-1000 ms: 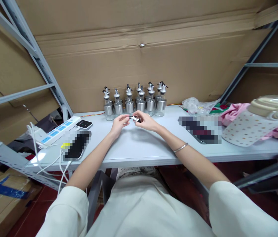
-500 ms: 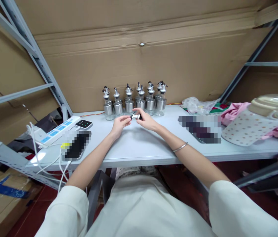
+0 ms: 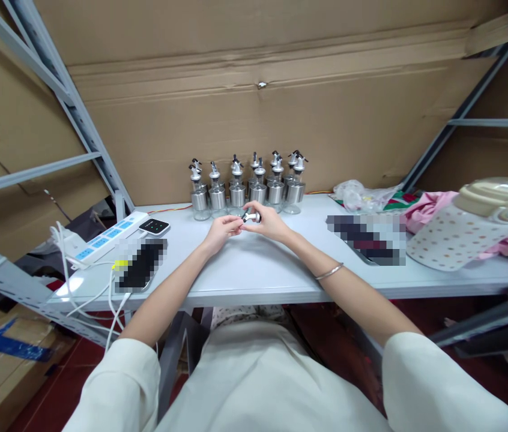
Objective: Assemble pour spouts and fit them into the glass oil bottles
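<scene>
Both forearms reach forward over the white table (image 3: pixel 245 279), converging at its middle, with the left hand (image 3: pixel 222 233) and right hand (image 3: pixel 272 223) nearly meeting above the surface; a single silver bracelet (image 3: pixel 330 272) encircles the right wrist side of the forearm. The one small silver-and-black spout (image 3: pixel 253 217) lies between the hands: the right thumb and fingers curve around it in a narrow hold, while the left fingertips, pinched close together, meet its left end; whether they grip or merely touch it cannot be told. Just behind the hands stand upright glass bottles (image 3: pixel 238 195) with metal sleeves and similar spouts, six in the front row and others behind, too overlapped to count; the right hand hides some of their bases. To the left lie one white power strip (image 3: pixel 110 239), one small black-faced device (image 3: pixel 155 227) and one pixelated dark object (image 3: pixel 140 265). To the right are a second pixelated object (image 3: pixel 371 241), one clear plastic bag (image 3: pixel 356 195), pink cloth (image 3: pixel 429 207) and one dotted item (image 3: pixel 443 237). Cardboard (image 3: pixel 281 120) backs the table.
</scene>
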`<control>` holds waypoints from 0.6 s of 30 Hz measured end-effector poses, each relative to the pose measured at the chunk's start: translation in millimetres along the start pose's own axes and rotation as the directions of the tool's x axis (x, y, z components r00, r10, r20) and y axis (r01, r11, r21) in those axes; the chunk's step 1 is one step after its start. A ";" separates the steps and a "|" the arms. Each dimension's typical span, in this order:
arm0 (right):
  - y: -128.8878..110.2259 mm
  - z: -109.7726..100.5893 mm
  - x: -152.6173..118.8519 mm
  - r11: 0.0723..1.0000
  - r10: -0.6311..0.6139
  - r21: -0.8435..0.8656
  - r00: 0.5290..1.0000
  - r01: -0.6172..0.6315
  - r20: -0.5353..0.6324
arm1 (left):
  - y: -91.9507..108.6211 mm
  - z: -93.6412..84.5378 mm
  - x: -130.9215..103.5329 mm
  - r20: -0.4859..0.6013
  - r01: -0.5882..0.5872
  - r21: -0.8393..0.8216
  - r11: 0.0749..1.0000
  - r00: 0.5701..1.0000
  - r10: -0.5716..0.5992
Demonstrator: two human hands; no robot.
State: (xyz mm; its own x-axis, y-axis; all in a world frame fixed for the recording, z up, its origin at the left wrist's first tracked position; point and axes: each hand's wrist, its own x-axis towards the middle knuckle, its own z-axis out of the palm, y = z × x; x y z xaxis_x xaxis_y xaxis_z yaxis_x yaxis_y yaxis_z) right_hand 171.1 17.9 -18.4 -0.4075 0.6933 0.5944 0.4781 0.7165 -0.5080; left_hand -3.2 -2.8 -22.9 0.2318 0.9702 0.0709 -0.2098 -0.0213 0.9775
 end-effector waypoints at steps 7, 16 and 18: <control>-4.0 2.6 -0.7 1.000 -0.004 -0.005 1.000 0.004 0.015 | 0.5 1.2 -0.3 0.012 0.020 0.049 0.999 1.000 -0.021; -6.3 -0.3 -1.0 1.000 -0.012 -0.020 0.999 0.013 0.030 | 1.2 -2.4 -0.7 0.082 0.005 0.082 0.997 0.997 -0.012; -7.1 -0.5 -1.4 0.999 -0.015 -0.029 0.999 0.017 0.043 | 1.9 -3.8 -0.6 0.108 0.011 0.095 0.995 0.994 -0.022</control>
State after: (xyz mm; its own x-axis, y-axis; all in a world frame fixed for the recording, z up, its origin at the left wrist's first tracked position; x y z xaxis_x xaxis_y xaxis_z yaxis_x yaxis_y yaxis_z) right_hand 168.7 11.9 -15.3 -0.4483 0.6848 0.5745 0.4933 0.7255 -0.4799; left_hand -7.3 -2.5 -21.8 0.3372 0.9388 0.0706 -0.1161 -0.0330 0.9927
